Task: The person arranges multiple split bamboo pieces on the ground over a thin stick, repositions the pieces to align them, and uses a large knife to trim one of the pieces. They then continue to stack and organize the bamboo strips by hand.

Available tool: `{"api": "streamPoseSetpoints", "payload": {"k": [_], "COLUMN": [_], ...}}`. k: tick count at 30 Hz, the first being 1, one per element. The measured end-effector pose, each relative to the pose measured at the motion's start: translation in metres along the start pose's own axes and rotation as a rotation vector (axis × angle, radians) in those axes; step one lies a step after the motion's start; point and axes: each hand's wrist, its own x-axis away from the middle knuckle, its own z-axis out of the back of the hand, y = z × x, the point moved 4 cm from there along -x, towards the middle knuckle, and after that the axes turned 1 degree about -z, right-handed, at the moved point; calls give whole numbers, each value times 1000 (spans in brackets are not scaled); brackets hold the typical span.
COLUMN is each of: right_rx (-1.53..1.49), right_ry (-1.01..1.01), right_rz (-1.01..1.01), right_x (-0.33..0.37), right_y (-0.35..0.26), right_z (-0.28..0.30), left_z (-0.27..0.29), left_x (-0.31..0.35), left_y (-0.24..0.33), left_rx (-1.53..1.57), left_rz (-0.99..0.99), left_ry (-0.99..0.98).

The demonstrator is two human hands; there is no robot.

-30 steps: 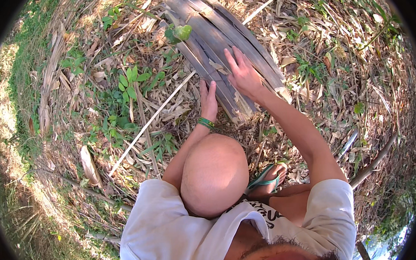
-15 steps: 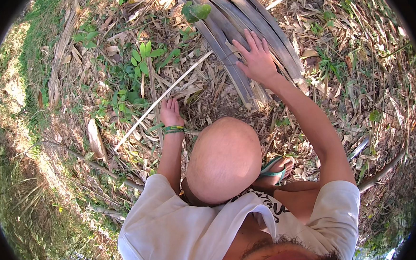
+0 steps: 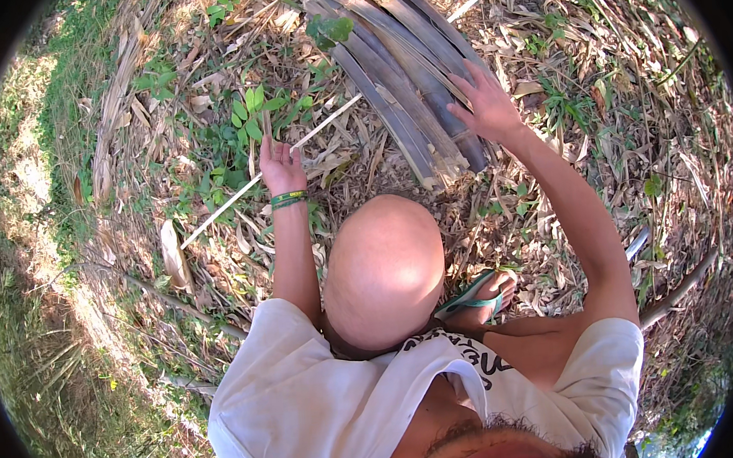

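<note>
A bundle of long grey-brown split strips [image 3: 403, 76], like split bamboo, lies on the ground ahead of me. My right hand [image 3: 492, 110] is at the right edge of this bundle, fingers spread and thumb reaching over the outer strips. Beneath the bundle passes a thin pale stick [image 3: 223, 209], slanting from lower left to upper right. My left hand [image 3: 281, 164], with green bands at the wrist, is over the stick, palm turned up and fingers loosely extended. It hides a short stretch of the stick; whether it touches it I cannot tell.
My bent knee [image 3: 384, 270] rises between my arms, and a foot in a green flip-flop [image 3: 480, 298] stands beside it. Dry leaves cover the ground. Small green plants [image 3: 246, 115] grow beyond my left hand. A branch [image 3: 681, 289] lies at right, a pale dry husk [image 3: 175, 253] at left.
My left hand has moved forward and slightly left, onto the stick's line. My right hand has slid from the middle of the strips to their right edge; the strips sit closer together.
</note>
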Motion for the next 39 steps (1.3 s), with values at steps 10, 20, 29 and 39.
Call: {"api": "streamPoseSetpoints", "payload": {"k": [10,20,29,39], "right_rx": [-199,-205,-99,312], "right_ry": [-63,37,202,628], "right_rz": [20,-171,-768,-1331], "right_x": [27,146,312,517], "right_y": [-24,48,104,40], "right_z": [13,49,70,4], "left_z": [33,-100,-234,-345], "left_x": [-32,21,48,23], "left_y": [-61,4,-10,-107], "left_rx": [94,-188,-638,-1121], "left_rz": [197,-285,-959,-1030], "left_ry": [53,-117,-463,-829]}}
